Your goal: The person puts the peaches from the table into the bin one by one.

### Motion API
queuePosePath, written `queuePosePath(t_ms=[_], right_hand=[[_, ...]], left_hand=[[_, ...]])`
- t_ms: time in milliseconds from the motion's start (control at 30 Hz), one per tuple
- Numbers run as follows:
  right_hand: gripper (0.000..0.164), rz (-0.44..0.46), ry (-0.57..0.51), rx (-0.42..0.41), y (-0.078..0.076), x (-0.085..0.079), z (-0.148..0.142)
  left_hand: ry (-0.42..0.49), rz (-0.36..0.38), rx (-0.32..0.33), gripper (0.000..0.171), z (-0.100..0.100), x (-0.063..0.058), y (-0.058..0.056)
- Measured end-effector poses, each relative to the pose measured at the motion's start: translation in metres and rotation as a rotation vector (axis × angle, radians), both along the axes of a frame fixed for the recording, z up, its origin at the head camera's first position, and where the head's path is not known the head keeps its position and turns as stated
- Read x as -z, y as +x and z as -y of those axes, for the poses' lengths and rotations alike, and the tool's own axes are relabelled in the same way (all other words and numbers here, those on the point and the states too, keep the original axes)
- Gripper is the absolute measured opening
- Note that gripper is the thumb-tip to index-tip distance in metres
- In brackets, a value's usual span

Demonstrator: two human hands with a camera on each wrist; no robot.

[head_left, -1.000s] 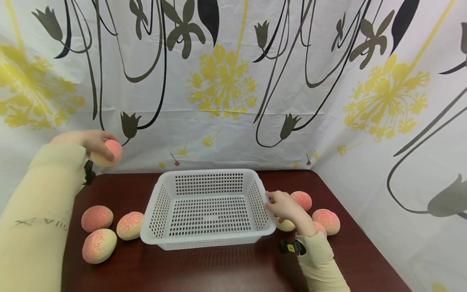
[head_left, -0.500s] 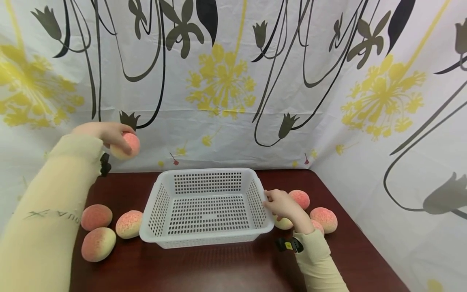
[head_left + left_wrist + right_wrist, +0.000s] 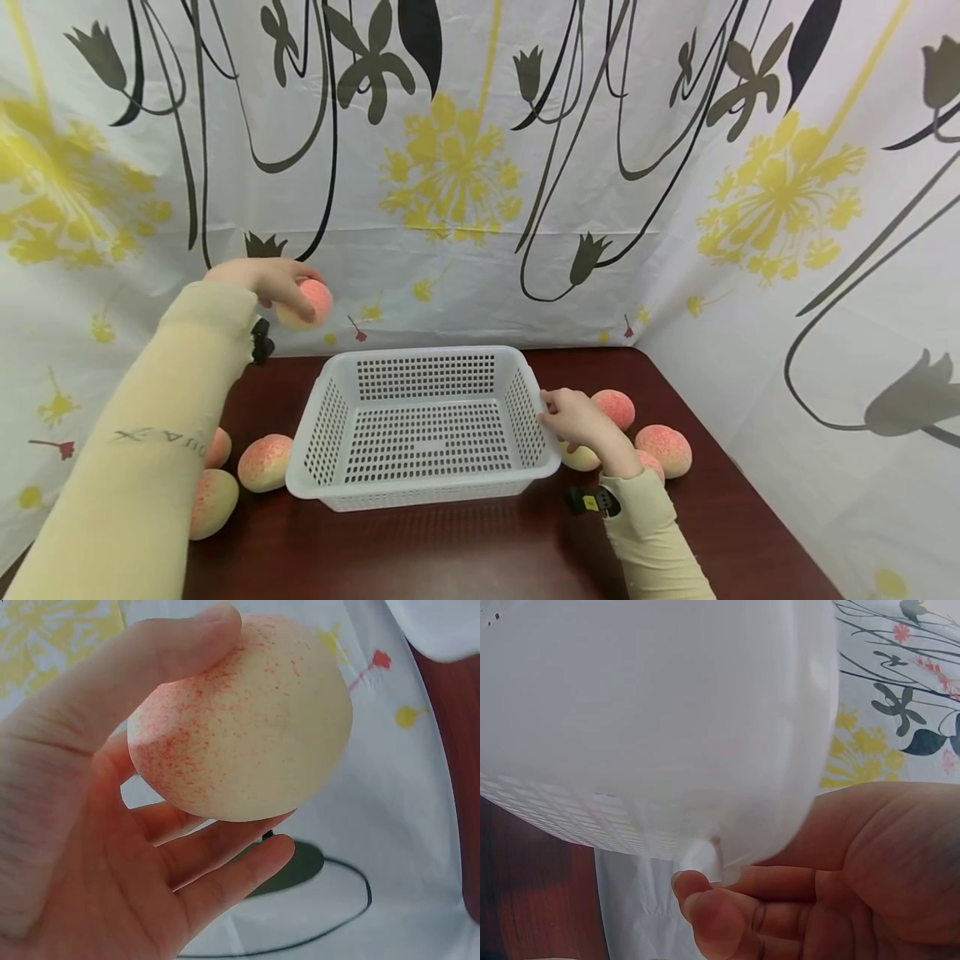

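Note:
My left hand (image 3: 262,277) holds a pink and pale yellow peach (image 3: 317,300) in the air, behind and left of the basket. In the left wrist view, the thumb lies over the peach (image 3: 255,727) and fingers curve beneath it. A white slotted plastic basket (image 3: 420,493) stands on the table with nothing inside. At its right side my right hand (image 3: 583,417) grips the rim. The right wrist view has curled fingertips (image 3: 718,922) at the rim of the basket (image 3: 667,697), which fills much of that view.
Left of the basket lie peaches (image 3: 266,462), partly covered by the left sleeve (image 3: 161,417). Several more peaches (image 3: 663,450) lie to the right, around the right wrist. Behind the dark red table (image 3: 420,554) hangs a flower-printed white sheet (image 3: 465,292).
My left hand has carried the peach rightward toward the basket, its sleeve now covering part of the peaches at left. My right hand stays on the basket's rim.

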State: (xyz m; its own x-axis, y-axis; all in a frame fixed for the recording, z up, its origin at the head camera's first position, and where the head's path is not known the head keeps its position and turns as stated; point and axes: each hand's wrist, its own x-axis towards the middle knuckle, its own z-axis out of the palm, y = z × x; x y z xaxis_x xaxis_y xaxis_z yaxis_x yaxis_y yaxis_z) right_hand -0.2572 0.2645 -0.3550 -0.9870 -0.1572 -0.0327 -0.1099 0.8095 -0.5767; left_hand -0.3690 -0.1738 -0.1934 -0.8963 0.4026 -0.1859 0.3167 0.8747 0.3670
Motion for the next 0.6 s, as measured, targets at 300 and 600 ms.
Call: queuePosePath(t_ms=[300,600], right_hand=[[0.049,-0.006,0.007,0.008,0.002,-0.001,0.002],[0.050,-0.004,0.008,0.015,0.004,-0.001,0.001]], left_hand=[[0.051,0.036,0.042,0.080,-0.022,0.016,-0.010],[0.124,0.081,0.089,0.087,-0.047,0.033,-0.011]])
